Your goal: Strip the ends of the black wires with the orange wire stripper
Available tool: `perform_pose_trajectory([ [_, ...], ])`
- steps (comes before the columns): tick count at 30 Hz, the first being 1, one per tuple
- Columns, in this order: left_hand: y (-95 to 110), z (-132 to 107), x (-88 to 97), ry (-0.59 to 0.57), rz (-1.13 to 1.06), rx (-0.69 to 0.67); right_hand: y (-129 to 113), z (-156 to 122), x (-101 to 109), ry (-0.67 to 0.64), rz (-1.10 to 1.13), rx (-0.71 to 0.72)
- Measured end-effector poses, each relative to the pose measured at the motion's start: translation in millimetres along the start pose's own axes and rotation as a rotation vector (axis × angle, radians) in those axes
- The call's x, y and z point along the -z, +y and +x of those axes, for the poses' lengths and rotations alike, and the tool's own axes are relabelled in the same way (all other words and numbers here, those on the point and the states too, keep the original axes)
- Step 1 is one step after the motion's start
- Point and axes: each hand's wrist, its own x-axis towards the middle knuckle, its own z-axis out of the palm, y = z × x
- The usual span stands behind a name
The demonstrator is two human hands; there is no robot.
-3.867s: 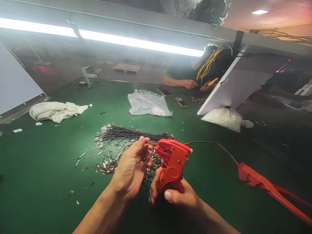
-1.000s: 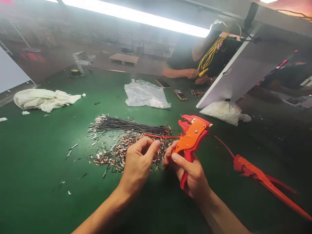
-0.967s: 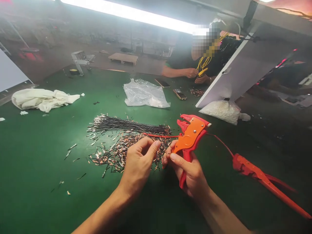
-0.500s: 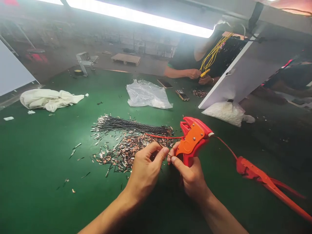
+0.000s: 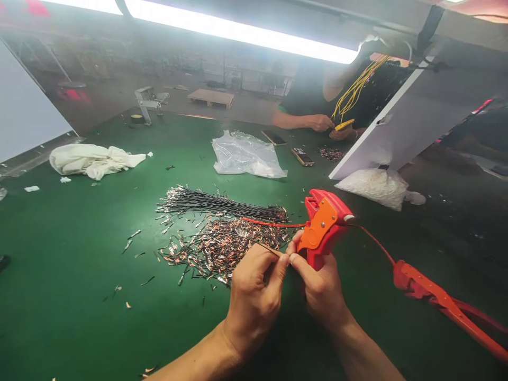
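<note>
My left hand (image 5: 256, 293) is closed in a pinch on a thin dark wire (image 5: 266, 247), which runs up and left over the scraps. Its fingertips meet the thumb and forefinger of my right hand (image 5: 325, 291). Against that right palm stands a red and orange wire stripper (image 5: 320, 225), jaws upward, its lower handle hidden by the fingers. A bundle of black wires (image 5: 226, 203) with silvery terminals lies behind my hands. In front of the bundle spreads a heap of cut wire ends (image 5: 224, 243), black and copper-coloured.
A second red stripping tool (image 5: 440, 296) lies at right, a thin red cord (image 5: 375, 241) leading towards it. Farther back are a plastic bag (image 5: 246, 153), two phones (image 5: 302, 156), white cloth (image 5: 95, 160) and a bag of white pieces (image 5: 375, 185). Across the table, a co-worker's hands (image 5: 322, 123) hold yellow wires.
My left hand has come right up to the right fingertips, and more of the wire shows above it. The whole view has shifted slightly. The stripper stays in my right hand.
</note>
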Motion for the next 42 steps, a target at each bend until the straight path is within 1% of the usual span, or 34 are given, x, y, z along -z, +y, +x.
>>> perform_pose_trajectory([
  [3,5,1,4.9,0.046,0.016,-0.144,4,3,2,0.021,0.057,-0.031],
  [5,6,4,8.9,0.071,-0.008,-0.191,5,7,5,0.035,0.101,-0.038],
  [7,5,8,11.9,0.097,-0.045,-0.134,6,9,6,0.003,0.109,-0.032],
  [9,3,12,13.1,0.111,-0.087,-0.025,6,10,7,-0.042,0.084,-0.017],
  [11,0,14,12.9,0.097,-0.129,0.066,5,10,6,-0.072,0.047,-0.003],
  [13,-1,15,12.2,0.073,-0.158,0.116,5,8,4,-0.080,0.020,0.004],
  [15,0,15,11.4,0.064,-0.158,0.137,4,6,3,-0.064,0.029,-0.007],
  [17,0,14,10.5,0.059,-0.138,0.164,2,5,3,-0.055,0.121,-0.041],
  [20,-1,13,9.1,0.033,-0.127,0.195,-2,3,3,-0.112,0.334,-0.094],
  [22,-2,13,8.2,0.017,-0.133,0.198,-4,2,3,-0.156,0.407,-0.103],
  [26,-2,13,6.5,0.002,-0.155,0.205,-3,1,3,-0.189,0.382,-0.092],
  [29,1,13,6.2,-0.018,-0.260,0.224,-1,0,4,-0.247,0.369,-0.068],
  [31,4,14,7.1,-0.003,-0.351,0.241,-2,0,4,-0.290,0.389,-0.058],
  [33,5,16,9.4,0.039,-0.392,0.250,-5,0,4,-0.334,0.451,-0.084],
  [35,5,18,13.1,0.108,-0.360,0.223,-9,0,4,-0.379,0.542,-0.143],
  [36,5,20,15.3,0.147,-0.321,0.184,-11,1,3,-0.404,0.589,-0.182],
  [39,4,24,23.5,0.277,-0.170,-0.017,-14,1,1,-0.492,0.711,-0.292],
  [42,5,28,32.1,0.365,-0.013,-0.227,-13,-3,-1,-0.616,0.774,-0.337],
])
